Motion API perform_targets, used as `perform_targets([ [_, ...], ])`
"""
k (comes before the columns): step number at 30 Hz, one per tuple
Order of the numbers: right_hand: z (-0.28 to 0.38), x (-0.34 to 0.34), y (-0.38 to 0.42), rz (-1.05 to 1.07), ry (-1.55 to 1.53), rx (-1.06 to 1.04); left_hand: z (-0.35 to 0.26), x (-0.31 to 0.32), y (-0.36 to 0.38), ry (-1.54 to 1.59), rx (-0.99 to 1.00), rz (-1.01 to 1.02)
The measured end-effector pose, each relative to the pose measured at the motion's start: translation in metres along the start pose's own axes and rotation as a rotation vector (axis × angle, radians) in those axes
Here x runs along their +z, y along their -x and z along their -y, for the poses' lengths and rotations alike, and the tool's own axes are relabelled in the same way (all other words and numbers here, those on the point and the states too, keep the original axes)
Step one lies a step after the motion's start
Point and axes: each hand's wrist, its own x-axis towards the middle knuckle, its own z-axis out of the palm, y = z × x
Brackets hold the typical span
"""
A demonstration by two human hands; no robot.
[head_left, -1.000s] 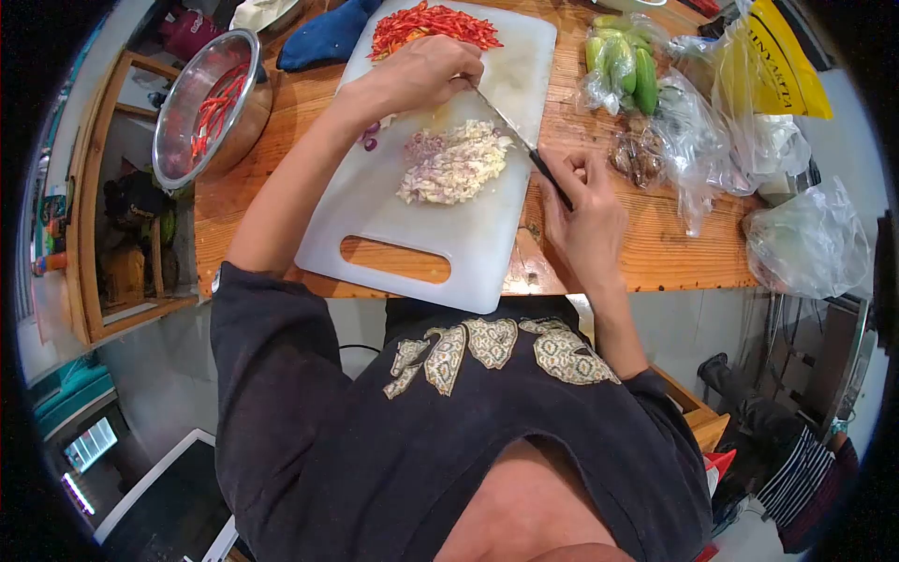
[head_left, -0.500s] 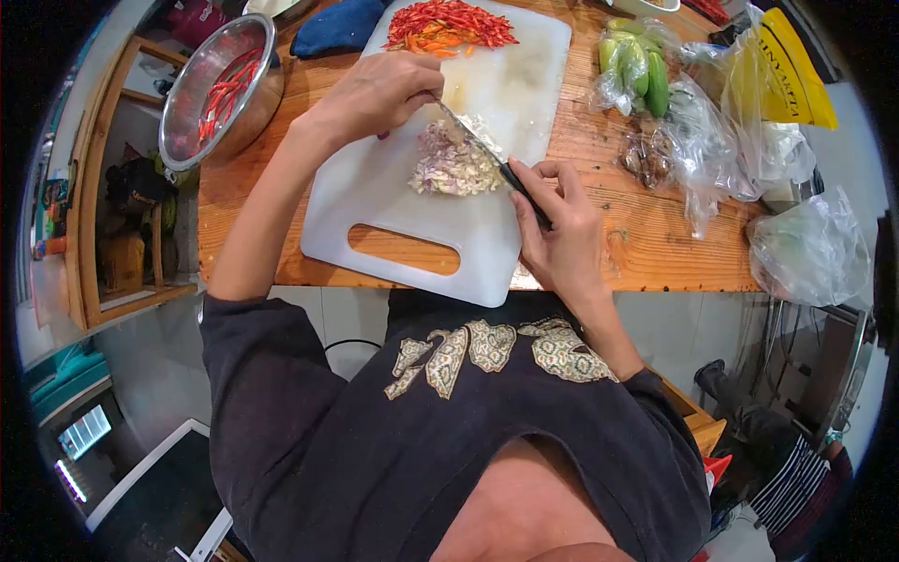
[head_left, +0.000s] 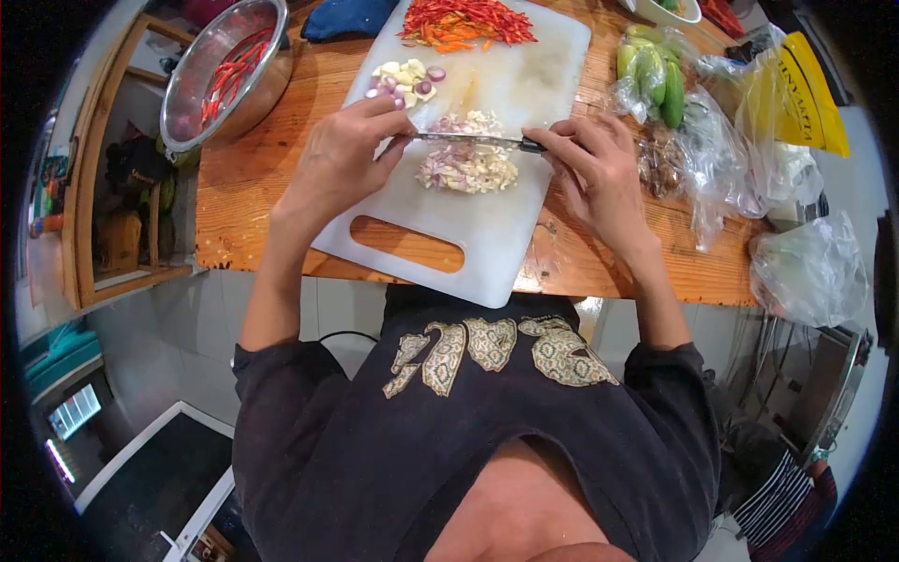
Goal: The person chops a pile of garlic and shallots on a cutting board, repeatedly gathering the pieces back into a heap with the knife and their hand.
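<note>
- Metal knife (head_left: 468, 139): located over the cutting board (head_left: 487, 267), crosswise above the chopped pile (head_left: 473, 173). Whether the edge touches the board cannot be told.
- Right hand (head_left: 599, 164): narrow grip, fingers closed on the black handle (head_left: 534, 145). This position probably governs the direction of the blade.
- Left hand (head_left: 351, 145): narrow pinch, thumb and fingers at the tip end of the knife. Holding both ends appears to keep the blade level and steady, with the fingers away from its middle.
- Chopped pile: pale and purple bits, gathered under the blade, near the centre of the board, within easy reach of both hands.
- Garlic and shallot pieces (head_left: 407, 80): larger than the bits, set beyond the left hand, apart from the pile, presumably to prevent mixing.
- Chopped chillies (head_left: 468, 23): red and orange, heaped at the far end of the board, seemingly out of the blade's path.
- Cutting board: flat on the wooden table (head_left: 243, 225), its slotted end overhanging the near edge, which puts the work close to the body.
- Bowl (head_left: 262, 94): left of the board, tilted in view, holding red chillies (head_left: 234, 70).
- Green vegetables (head_left: 651, 70): bagged in clear plastic, right of the board.
</note>
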Motion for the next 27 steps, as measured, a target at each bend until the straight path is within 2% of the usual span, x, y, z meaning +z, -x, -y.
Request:
perform_targets([
  [1, -0.001, 0.000, -0.004, -0.025, 0.032, -0.061, -0.003, 0.000, 0.004, 0.002, -0.025, -0.025],
  [4, -0.005, 0.007, -0.010, -0.071, 0.023, -0.077, -0.010, -0.004, 0.008, 0.030, -0.084, -0.056],
  [7, -0.014, 0.029, 0.000, 0.012, 0.034, -0.085, -0.003, 0.017, 0.017, 0.043, -0.092, -0.001],
  [11, -0.013, 0.029, 0.002, 0.048, 0.049, -0.060, -0.005, 0.023, 0.019, 0.011, -0.090, -0.052],
  [15, -0.012, 0.029, -0.002, -0.061, 0.036, -0.131, -0.009, 0.018, 0.021, -0.003, -0.123, -0.099],
  [19, -0.017, 0.022, -0.014, -0.029, 0.020, -0.164, -0.019, 0.010, 0.022, -0.052, -0.130, -0.156],
  [27, -0.027, 0.026, -0.018, 0.066, 0.018, -0.198, -0.017, 0.033, 0.030, -0.008, -0.158, -0.140],
])
